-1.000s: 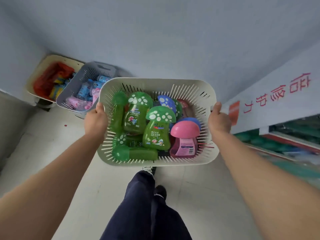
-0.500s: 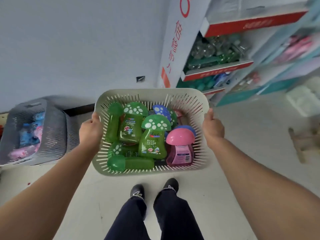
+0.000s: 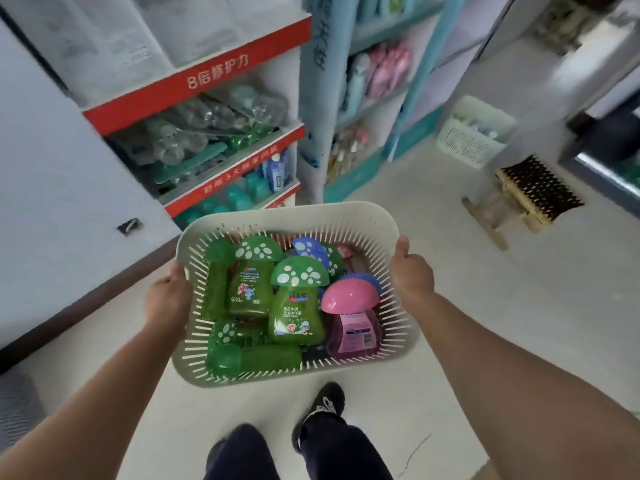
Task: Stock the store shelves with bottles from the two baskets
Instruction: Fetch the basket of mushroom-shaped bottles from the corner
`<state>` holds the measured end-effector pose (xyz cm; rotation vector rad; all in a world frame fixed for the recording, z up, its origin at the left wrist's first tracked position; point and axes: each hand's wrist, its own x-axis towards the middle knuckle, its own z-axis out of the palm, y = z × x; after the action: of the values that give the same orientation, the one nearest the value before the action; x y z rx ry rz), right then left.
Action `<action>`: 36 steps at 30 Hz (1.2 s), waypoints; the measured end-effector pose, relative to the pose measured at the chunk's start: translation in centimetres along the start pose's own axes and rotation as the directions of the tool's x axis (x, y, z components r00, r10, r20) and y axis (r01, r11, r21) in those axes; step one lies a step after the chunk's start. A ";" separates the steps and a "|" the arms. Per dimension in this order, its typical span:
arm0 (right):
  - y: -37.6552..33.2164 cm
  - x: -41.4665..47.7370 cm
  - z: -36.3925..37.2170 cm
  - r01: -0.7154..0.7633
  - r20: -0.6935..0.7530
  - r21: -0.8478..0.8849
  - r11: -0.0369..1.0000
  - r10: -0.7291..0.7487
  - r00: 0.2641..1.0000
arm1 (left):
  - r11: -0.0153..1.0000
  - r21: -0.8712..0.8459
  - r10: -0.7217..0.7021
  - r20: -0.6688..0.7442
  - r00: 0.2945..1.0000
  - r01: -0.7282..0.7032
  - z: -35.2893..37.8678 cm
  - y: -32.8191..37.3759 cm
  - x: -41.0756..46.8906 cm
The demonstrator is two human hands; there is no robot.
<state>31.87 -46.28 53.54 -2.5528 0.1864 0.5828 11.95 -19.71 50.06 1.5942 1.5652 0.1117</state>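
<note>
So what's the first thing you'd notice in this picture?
The cream basket in the middle, gripped by the left hand and right hand, brims with mushroom-capped green bottles plus a pink bottle at its right. Behind it, upper left, stands a red-trimmed shelf.

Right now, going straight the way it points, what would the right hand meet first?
The right hand, gripping the basket, would probably reach the blue shelf unit first; depth is unclear.

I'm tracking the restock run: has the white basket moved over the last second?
Yes. The basket, gripped by the left hand and right hand, has swung from the corner toward the red shelf, now just beyond its far rim.
</note>
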 end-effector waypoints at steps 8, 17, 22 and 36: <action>2.5 13.0 -9.5 -0.099 -0.079 0.042 0.994 0.102 0.992 | 0.998 -0.014 0.056 0.074 0.996 -0.056 13.4 12.9 -0.4; 2.5 29.2 -18.0 -0.195 -0.110 0.117 0.974 0.208 0.972 | 0.976 0.088 0.180 0.187 0.966 -0.199 28.5 28.3 1.6; 2.2 38.9 -23.3 -0.199 -0.096 0.126 0.972 0.211 0.973 | 0.979 0.124 0.145 0.145 0.979 -0.163 36.6 36.8 1.7; -1.9 67.7 -35.4 -0.090 -0.021 0.008 0.996 0.090 0.996 | 0.999 -0.011 -0.047 0.068 0.997 0.048 57.1 53.9 2.6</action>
<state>106.18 -64.03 52.20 -2.5552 0.3116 0.5877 88.54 -36.91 47.02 1.5349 1.5464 0.0410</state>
